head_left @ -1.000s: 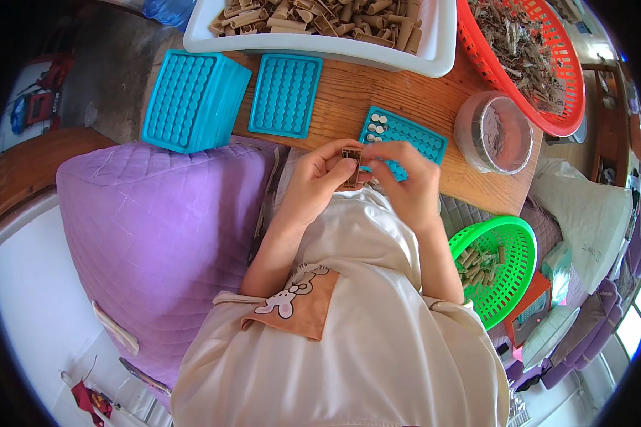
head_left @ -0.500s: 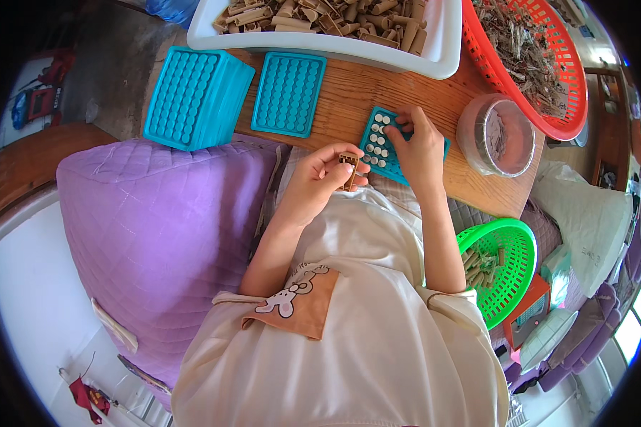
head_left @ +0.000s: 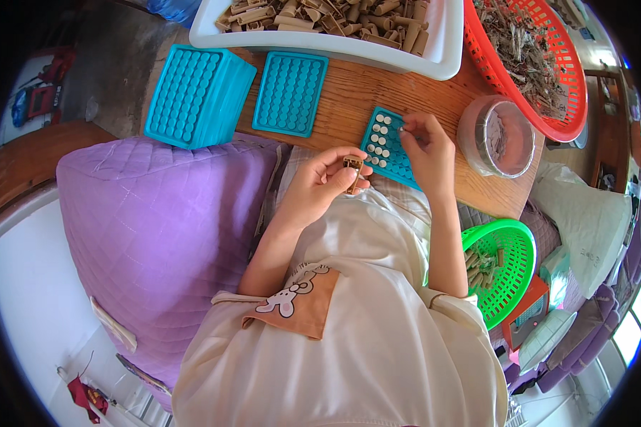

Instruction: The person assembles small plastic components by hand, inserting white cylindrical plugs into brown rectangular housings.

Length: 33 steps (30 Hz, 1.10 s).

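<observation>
My left hand [head_left: 325, 176] is closed around a small brown hollow plastic piece [head_left: 352, 171], its thumb lying on the front. Beside it on the wooden table's near edge lies a blue tray [head_left: 404, 172] with round pockets. Small white discs [head_left: 381, 141] fill the pockets along the tray's left side. Over the tray's right part hovers my right hand [head_left: 431, 149], thumb and forefinger pinched together. A tiny pale thing shows at its fingertips, too small to name. That hand hides some of the tray's right pockets.
A blue pocketed tray [head_left: 290, 92] and a stack of such trays [head_left: 224, 107] stand left. A white bin [head_left: 327, 48] of brown plastic pieces is at the back. Right are a red basket [head_left: 573, 78], a clear tub [head_left: 477, 135] and a green basket [head_left: 523, 263].
My right hand has moved slightly right, its fingertips lifting from the white discs with a tiny pale thing. My left hand keeps the brown piece nearly still.
</observation>
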Each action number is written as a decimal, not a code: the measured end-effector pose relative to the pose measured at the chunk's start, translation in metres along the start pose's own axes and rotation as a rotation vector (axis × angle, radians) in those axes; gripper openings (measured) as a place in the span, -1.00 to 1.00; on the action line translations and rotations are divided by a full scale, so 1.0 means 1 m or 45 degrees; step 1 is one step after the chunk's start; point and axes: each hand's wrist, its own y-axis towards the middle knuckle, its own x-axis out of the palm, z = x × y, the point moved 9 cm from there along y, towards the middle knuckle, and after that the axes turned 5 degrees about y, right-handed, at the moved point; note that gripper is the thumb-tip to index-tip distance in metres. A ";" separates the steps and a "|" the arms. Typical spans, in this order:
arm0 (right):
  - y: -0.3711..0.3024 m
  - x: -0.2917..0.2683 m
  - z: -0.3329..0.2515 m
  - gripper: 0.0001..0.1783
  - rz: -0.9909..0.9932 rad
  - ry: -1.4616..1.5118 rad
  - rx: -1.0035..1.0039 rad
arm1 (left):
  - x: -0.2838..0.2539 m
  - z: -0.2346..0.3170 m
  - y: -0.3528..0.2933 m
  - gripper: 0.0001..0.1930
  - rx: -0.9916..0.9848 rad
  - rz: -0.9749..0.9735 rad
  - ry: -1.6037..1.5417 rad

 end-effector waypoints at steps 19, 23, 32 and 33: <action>-0.051 0.038 -0.028 -0.78 -0.580 0.901 0.662 | 0.030 0.044 -0.018 -0.65 0.165 0.000 0.698; -0.052 0.042 -0.024 -0.81 -0.634 0.765 0.661 | 0.023 0.024 -0.012 -0.66 0.167 -0.027 0.652; -0.018 -0.003 -0.012 -0.77 -0.130 -0.181 0.068 | -0.009 0.010 -0.003 -0.79 -0.054 0.020 -0.042; -0.019 0.000 -0.007 -0.77 -0.130 -0.182 0.067 | -0.011 0.010 -0.004 -0.79 -0.053 0.020 -0.043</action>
